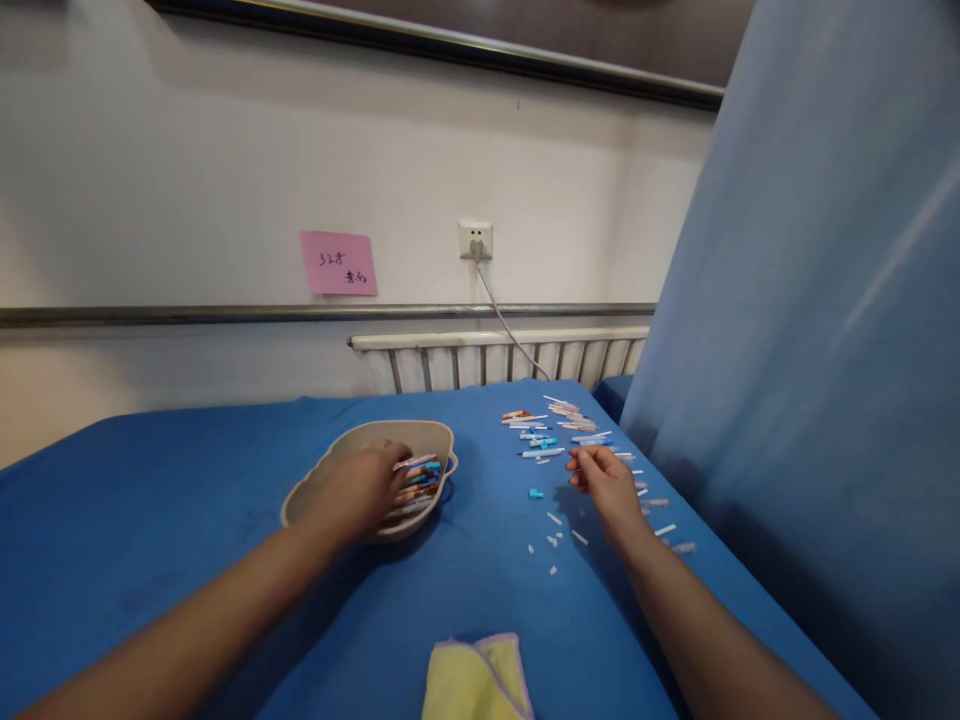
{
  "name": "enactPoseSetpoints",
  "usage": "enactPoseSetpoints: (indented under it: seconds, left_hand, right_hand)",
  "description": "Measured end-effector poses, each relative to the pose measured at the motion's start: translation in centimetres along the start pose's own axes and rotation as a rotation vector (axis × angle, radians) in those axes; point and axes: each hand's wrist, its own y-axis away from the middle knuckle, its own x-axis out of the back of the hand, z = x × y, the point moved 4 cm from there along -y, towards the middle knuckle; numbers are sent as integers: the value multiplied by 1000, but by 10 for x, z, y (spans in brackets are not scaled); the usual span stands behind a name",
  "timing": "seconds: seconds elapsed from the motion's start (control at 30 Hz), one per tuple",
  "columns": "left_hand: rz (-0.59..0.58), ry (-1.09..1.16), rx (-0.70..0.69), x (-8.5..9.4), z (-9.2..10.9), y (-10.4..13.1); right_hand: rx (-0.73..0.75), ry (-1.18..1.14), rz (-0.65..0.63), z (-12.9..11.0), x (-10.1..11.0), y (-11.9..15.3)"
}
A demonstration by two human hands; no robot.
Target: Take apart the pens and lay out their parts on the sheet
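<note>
My left hand (367, 485) reaches into a beige basin (300, 495) that holds several slim pens (420, 490) in brown, blue, teal and clear colours. Its fingers are closed at the top of the pile, on a pinkish pen (415, 461). To the right, my right hand (604, 485) hovers over the blue cloth with thumb and fingertips pinched together; anything between them is too small to make out. Beyond it lie groups of pen parts (541, 453), and small blue ones (592, 440). A teal piece (535, 494) sits left of that hand.
Tiny white pieces (553, 541) and short white sticks (580, 537) lie scattered on the blue sheet (187, 500). A folded yellow cloth (476, 680) is at the front edge. A blue curtain (810, 300) hangs at right; a metal rail (487, 340) runs behind.
</note>
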Motion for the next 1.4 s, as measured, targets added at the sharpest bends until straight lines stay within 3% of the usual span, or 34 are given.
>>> enactPoseSetpoints:
  seconds: [0.07,0.17,0.3,0.47,0.73,0.83,0.93,1.1,1.23,1.4]
  left_hand:
    - [78,59,-158,-1,36,20]
    - [13,237,-328,-25,84,50]
    - [-118,400,-339,-71,110,61]
    - [-160,535,-246,-106,100,40]
    - [-206,587,-207,-115,90,20]
    - [-238,612,-237,-115,89,18]
    - [-279,652,-238,-117,86,18]
    - [-317,742,-196,-122,80,18]
    - [-333,799,-147,-126,78,18]
    - [-348,837,-122,-126,79,17]
  right_hand:
    - [9,31,-10,4,0,-2]
    - [24,90,-33,12,0,-5]
    - [42,202,-80,22,-1,-7]
    - [74,402,-156,33,-1,-9]
    - [177,746,-233,37,-9,-3]
    - [251,842,-274,30,-25,-28]
    - [340,917,-362,28,-49,-72]
    - [428,1001,-482,51,-90,-136]
    - [465,1030,-569,74,-109,-157]
    - [465,1048,-638,86,-104,-161]
